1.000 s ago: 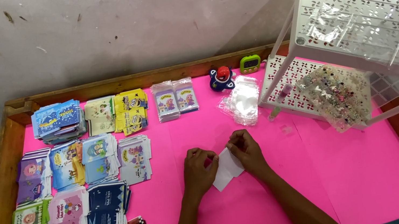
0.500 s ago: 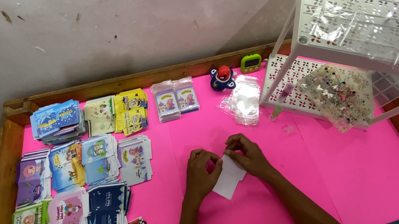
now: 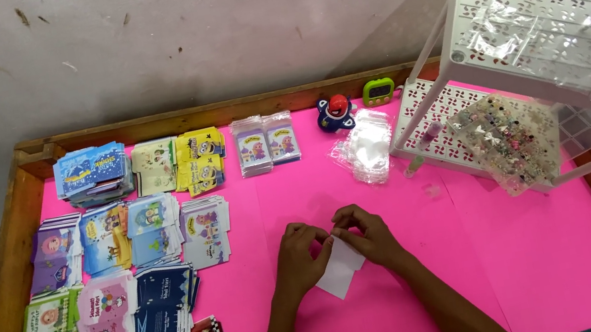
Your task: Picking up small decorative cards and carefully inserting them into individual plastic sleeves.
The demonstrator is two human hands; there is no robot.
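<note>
White packet (image 3: 340,270) now lower, beneath hands (image 3: 335,244)

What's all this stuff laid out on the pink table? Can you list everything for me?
Table: one, pink top, wooden rim.
Printed packet stacks: many, mixed colours, left side.
Clear bag pile: one, middle back.
Toy: one, blue and red, back edge.
Small green device: one, back edge.
Rack: one, white, perforated, right side.
Bag of small pieces: one, clear, on rack's lower shelf.
White packet: one, between both hands.
Left hand, right hand: both pinching the packet's top.
</note>
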